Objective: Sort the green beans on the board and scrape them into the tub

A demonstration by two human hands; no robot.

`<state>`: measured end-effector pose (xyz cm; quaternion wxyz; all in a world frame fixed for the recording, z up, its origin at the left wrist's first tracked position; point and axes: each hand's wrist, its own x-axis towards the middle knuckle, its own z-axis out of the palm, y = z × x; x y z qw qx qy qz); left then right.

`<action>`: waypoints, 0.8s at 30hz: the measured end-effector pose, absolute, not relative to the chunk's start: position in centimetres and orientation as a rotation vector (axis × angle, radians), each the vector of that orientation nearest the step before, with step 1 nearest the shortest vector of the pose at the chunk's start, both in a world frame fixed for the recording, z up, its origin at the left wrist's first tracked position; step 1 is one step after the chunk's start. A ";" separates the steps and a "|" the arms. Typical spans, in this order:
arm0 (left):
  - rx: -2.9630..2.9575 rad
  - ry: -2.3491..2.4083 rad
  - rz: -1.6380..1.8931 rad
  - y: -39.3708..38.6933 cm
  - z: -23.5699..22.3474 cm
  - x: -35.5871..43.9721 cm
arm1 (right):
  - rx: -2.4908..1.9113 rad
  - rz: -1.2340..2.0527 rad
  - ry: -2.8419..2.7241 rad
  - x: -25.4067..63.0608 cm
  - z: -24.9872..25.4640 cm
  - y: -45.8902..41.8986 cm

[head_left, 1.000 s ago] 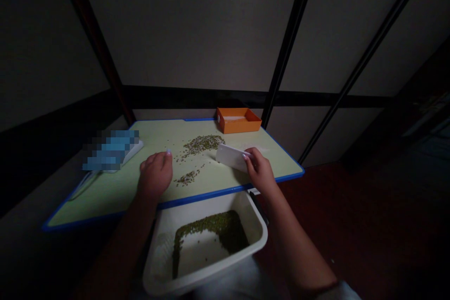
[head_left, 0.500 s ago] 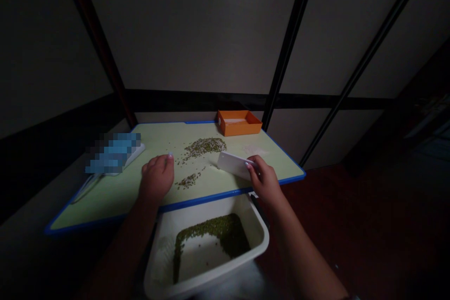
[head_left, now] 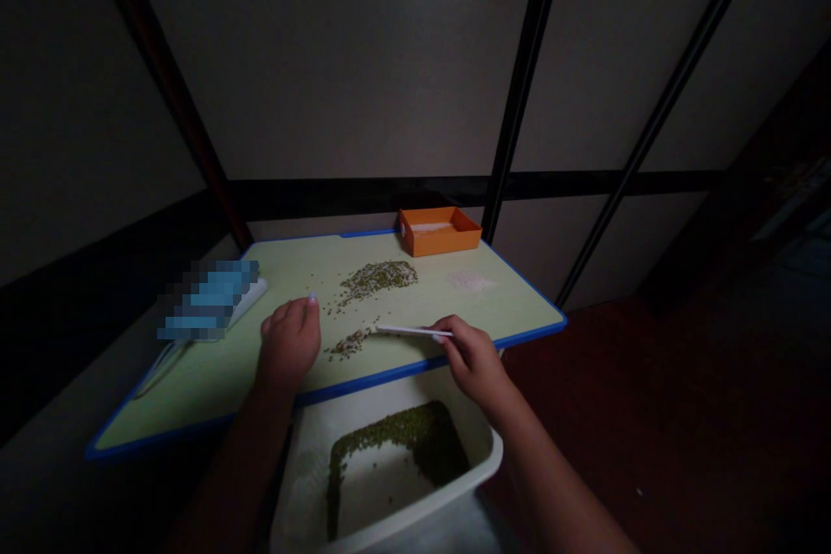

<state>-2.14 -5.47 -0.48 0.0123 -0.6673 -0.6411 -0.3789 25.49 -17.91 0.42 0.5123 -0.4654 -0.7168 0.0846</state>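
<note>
My right hand (head_left: 473, 359) grips a thin white flat card (head_left: 412, 330), seen nearly edge-on, low over the table (head_left: 273, 264). The card's left end is at a small pile of mung beans (head_left: 349, 344) near the front edge. My left hand (head_left: 290, 342) rests on the table left of this pile, fingers curled closed; their inner side is hidden. Farther back lies a larger spread of green beans mixed with paler bits (head_left: 380, 279). A white basin (head_left: 484, 459) below the table's front edge holds more green beans, heaped along its far and right sides.
An orange open box (head_left: 447, 241) with whitish contents stands at the table's back right. A thin patch of pale grains (head_left: 468, 280) lies before it. At left is a blurred-out blue and white device (head_left: 214, 299) with a cable. Dark panels stand behind.
My right hand has moved left and nearer, turning the card from a tilted broad face to nearly edge-on beside the small pile. My left hand has stayed about where it was.
</note>
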 end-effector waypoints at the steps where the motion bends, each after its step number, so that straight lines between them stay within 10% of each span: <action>1: -2.079 -2.007 -1.184 -5.5 -0.4 -2.1 | -1.101 0.228 -1.716 25.5 0.3 -17.9; 24: -2.096 -2.038 -1.283 -6.0 0.0 -1.9 | -0.880 0.624 -1.606 26.6 -0.9 -18.6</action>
